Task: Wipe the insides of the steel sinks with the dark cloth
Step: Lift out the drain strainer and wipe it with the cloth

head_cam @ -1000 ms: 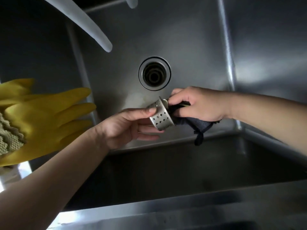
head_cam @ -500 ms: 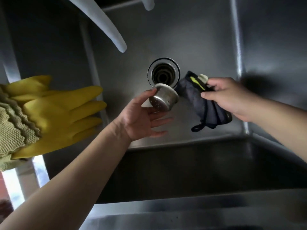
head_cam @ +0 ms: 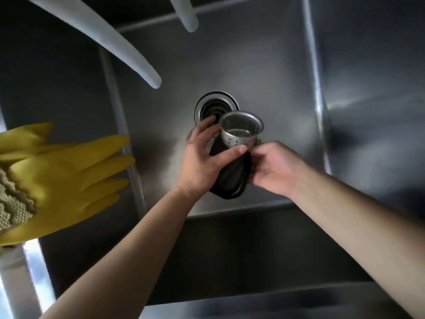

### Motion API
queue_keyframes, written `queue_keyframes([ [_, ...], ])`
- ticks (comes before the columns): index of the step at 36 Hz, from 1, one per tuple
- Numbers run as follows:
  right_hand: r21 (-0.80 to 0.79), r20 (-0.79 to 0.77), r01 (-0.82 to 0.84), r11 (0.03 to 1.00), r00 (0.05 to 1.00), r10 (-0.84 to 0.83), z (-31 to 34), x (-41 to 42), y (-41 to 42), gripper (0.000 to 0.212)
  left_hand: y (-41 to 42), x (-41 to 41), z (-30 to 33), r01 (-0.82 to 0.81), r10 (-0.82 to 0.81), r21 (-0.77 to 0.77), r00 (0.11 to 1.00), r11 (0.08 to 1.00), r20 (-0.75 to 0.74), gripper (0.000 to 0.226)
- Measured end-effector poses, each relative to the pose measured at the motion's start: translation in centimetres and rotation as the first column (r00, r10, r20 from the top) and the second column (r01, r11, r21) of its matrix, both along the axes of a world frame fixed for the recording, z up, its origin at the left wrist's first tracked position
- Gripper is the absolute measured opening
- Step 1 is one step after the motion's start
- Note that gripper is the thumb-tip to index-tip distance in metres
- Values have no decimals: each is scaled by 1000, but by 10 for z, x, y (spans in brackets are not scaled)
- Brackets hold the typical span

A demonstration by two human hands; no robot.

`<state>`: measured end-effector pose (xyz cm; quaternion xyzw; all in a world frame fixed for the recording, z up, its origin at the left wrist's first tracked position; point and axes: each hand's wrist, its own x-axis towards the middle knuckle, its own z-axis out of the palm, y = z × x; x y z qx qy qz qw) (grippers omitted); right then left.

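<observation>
Between the two hands, above the steel sink (head_cam: 264,72) floor: dark cloth (head_cam: 232,178), gripped by right hand (head_cam: 273,169). Left hand (head_cam: 202,162) pinches perforated strainer basket (head_cam: 240,130), touching the cloth. Just beyond its fingers: open drain (head_cam: 212,107). Far left: yellow glove (head_cam: 62,178).

sink (head_cam: 264,65): brushed steel | strainer basket (head_cam: 240,131): perforated shiny metal | cloth (head_cam: 232,178): matt (dark) | glove (head_cam: 69,178): smooth rubber

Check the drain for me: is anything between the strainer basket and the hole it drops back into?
Only the left hand holding it. The strainer basket is held just right of the open drain, mouth up; left fingertips overlap the drain's rim. The dark cloth, gripped by the right hand, hangs below the basket, clear of the drain.
</observation>
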<state>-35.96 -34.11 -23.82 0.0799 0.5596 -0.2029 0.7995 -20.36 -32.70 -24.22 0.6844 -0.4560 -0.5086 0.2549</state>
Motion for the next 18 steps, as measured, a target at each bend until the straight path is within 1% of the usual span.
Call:
queue_keyframes([
  [2,2,31,52,999,998,-52,-1,-4,0,31,-6,8,1,144,-136,-47,982,989,130,62],
  [4,-17,44,52,999,998,-51,-3,-7,0,31,-9,10,2,193,-180,-70,971,979,155,63],
  [6,-50,37,27,998,999,-25,-4,-11,-2,30,-10,7,3,200,-184,-83,969,976,167,64],
  [9,-89,7,-24,996,1000,24,-7,-17,-6,28,-14,5,-2,161,-141,-94,972,982,189,62],
  [12,-119,-12,-51,992,999,50,-9,-22,-12,26,-21,10,-15,54,-43,-55,983,997,179,61],
  [13,-132,-51,-69,989,997,62,-10,-23,-15,25,-22,12,-21,29,-21,-41,982,999,186,62],
  [14,-145,-123,-105,984,989,87,-12,-24,-18,25,-23,14,-27,10,-4,-32,981,999,195,62],
  [15,-161,-240,-179,971,961,138,-15,-26,-20,24,-24,16,-34,-8,13,-27,979,1000,205,62],
  [16,-168,-402,-305,937,889,217,-18,-29,-22,22,-24,17,-39,-22,27,-25,976,999,214,63],
  [17,-154,-581,-471,869,755,306,-21,-31,-23,19,-23,18,-45,-32,37,-24,974,999,221,64],
  [18,-117,-731,-623,774,581,358,-24,-34,-24,17,-23,20,-50,-38,43,-25,973,999,225,66],
])
